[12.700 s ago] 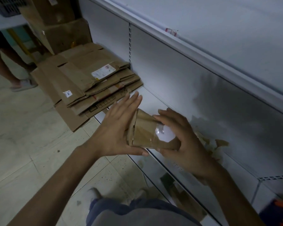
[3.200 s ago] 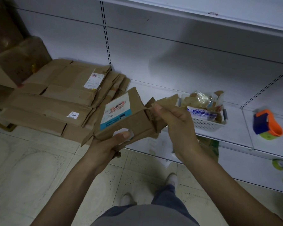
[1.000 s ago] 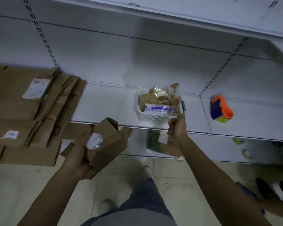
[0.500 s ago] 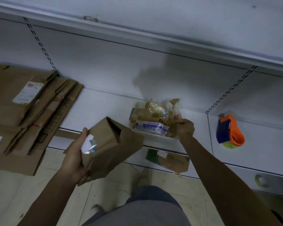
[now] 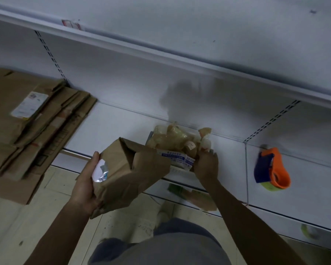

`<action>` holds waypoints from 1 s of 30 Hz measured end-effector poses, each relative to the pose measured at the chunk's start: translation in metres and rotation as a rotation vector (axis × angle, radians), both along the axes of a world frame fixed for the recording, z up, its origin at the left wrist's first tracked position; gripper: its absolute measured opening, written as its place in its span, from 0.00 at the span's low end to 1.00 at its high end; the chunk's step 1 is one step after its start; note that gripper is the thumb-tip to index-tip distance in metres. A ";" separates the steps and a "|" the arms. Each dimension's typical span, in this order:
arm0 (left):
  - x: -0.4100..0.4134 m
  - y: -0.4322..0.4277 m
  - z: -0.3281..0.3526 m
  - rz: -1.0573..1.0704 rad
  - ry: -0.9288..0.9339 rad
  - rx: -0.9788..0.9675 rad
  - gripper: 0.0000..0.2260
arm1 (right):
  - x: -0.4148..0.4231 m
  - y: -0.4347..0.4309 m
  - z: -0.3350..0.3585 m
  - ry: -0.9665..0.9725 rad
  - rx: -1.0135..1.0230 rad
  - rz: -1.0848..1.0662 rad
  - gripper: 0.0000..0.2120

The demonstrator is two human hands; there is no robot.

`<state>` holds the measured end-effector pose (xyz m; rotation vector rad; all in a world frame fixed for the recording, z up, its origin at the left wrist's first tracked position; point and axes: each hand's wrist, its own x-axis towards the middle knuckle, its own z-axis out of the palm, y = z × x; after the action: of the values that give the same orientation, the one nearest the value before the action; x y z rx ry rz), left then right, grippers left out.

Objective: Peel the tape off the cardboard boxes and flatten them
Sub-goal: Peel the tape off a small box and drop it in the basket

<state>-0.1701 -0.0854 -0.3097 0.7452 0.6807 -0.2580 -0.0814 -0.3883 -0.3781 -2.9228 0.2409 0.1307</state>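
The white shelf (image 5: 113, 129) carries the basket (image 5: 178, 170), and far left of the basket lies the stack of flattened boxes (image 5: 27, 131), so a good share of the job looks done. Just left of the basket and nearer the person, off the shelf, is the small cardboard box (image 5: 130, 175), half collapsed with its top gaping. The left hand (image 5: 86, 186) grips it from the far side, with the thumb laid along a torn white label and the fingers wrapped underneath. The step in hand appears to be getting rid of peeled tape. The right hand (image 5: 206, 167) is at the basket's right front corner, its fingers bunched against the heap of tape scraps (image 5: 172, 140) piled above the rim. Whether they pinch a scrap or only touch the heap cannot be told. The next move likely calls for that hand to go to the box, check for leftover tape, press it flat and carry it to the stack. Well right of the basket sits an orange and blue tape dispenser (image 5: 271, 169). Below the basket, on a lower shelf, lies a flat cardboard piece (image 5: 197, 197). Nothing seems to block the way to the stack, though the box hides the basket's left front.
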 end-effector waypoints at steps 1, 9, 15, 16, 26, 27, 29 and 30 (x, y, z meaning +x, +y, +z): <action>-0.001 -0.001 0.004 -0.002 0.002 -0.001 0.24 | -0.003 0.000 0.001 -0.100 0.104 -0.086 0.11; -0.009 0.034 0.019 -0.040 -0.077 0.016 0.27 | -0.059 0.095 0.103 -0.145 1.244 -0.143 0.12; -0.020 0.096 0.028 -0.090 -0.031 0.185 0.31 | -0.068 0.156 0.143 0.379 1.282 0.127 0.14; -0.022 0.105 0.028 -0.143 0.001 0.241 0.33 | -0.068 0.164 0.141 0.385 1.239 0.136 0.18; -0.051 0.185 0.034 -0.099 -0.061 0.457 0.28 | -0.109 0.247 0.135 0.252 1.144 0.221 0.25; -0.054 0.192 0.034 -0.069 -0.065 0.456 0.30 | -0.118 0.254 0.134 0.200 1.154 0.238 0.27; -0.057 0.207 0.032 -0.066 -0.063 0.411 0.30 | -0.137 0.269 0.130 0.042 1.150 0.260 0.25; -0.059 0.214 0.030 -0.057 -0.048 0.354 0.26 | -0.146 0.275 0.128 -0.051 1.114 0.268 0.23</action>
<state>-0.2288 0.1284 -0.2795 1.1073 0.6678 -0.1719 -0.2271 -0.1134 -0.2503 -1.8263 -0.1915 0.1599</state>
